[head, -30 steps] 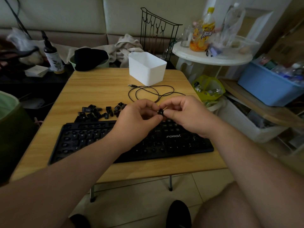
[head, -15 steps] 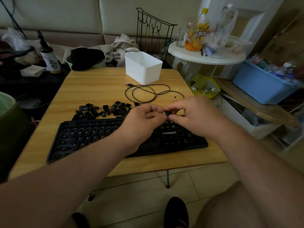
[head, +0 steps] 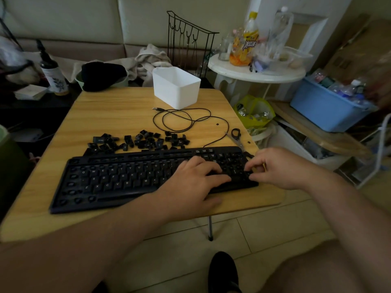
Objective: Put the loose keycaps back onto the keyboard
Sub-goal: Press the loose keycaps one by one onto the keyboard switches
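I see both hands on the keyboard's numeric-pad end, left hand flat-fingered, right hand with fingertips curled, their hold indiscernible, while the loose keycaps lie beyond the keyboard, nearer my left.

Both hands have dropped from mid-air onto the keyboard's right end: the left hand lies with fingers extended over the keys, the right hand presses curled fingertips down there.
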Motion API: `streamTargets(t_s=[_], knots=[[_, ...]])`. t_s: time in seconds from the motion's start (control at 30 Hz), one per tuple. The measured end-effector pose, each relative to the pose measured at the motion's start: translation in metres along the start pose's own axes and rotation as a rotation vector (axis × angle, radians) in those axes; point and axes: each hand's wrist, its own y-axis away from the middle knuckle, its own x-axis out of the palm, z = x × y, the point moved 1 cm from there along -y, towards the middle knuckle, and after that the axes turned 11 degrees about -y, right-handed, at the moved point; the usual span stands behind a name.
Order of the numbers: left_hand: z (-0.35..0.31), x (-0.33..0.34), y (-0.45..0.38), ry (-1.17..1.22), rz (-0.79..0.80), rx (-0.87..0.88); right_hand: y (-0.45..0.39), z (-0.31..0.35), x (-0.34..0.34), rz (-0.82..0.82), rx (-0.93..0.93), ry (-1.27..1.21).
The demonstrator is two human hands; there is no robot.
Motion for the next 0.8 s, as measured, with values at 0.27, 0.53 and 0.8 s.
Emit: streamTargets(t_s=[0.27,0.53,0.8], knots=[[-0.011,0.012,-0.003,-0.214,-0.048,0.115,-0.002,0.001,0.006,0.002,-0.005,-0.036],[-0.009,0.015,-0.005,-0.216,-0.052,0.105,-0.004,0.006,0.008,0.013,0.07,-0.123],[-0.009,0.017,-0.006,-0.213,-0.061,0.102,-0.009,0.017,0.007,0.012,0.109,-0.03]])
